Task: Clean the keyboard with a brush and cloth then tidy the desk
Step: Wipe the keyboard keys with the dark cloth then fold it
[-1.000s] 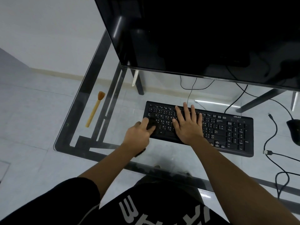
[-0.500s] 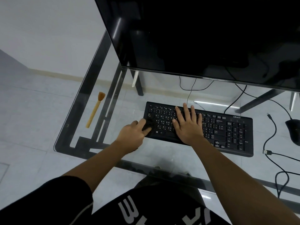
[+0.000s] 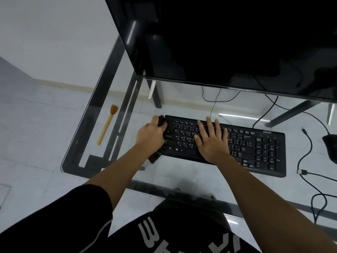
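Note:
A black keyboard (image 3: 255,147) lies on the glass desk (image 3: 113,73) in front of the monitor. My left hand (image 3: 150,134) is closed on a dark cloth (image 3: 162,122) and presses it against the keyboard's far left corner; a tail of the cloth hangs out below my wrist. My right hand (image 3: 212,141) lies flat on the keys at the keyboard's middle, fingers spread, holding nothing. A wooden-handled brush (image 3: 107,125) with orange bristles lies alone on the glass to the left of the keyboard.
A large dark monitor (image 3: 228,37) overhangs the back of the desk. A black mouse (image 3: 331,147) and loose black cables (image 3: 308,161) with a USB plug lie at the right. The desk's dark frame rails run along the left side.
My left hand has slid the cloth from the keyboard's lower left keys out and up to its far left corner. My right hand has stayed flat on the keys.

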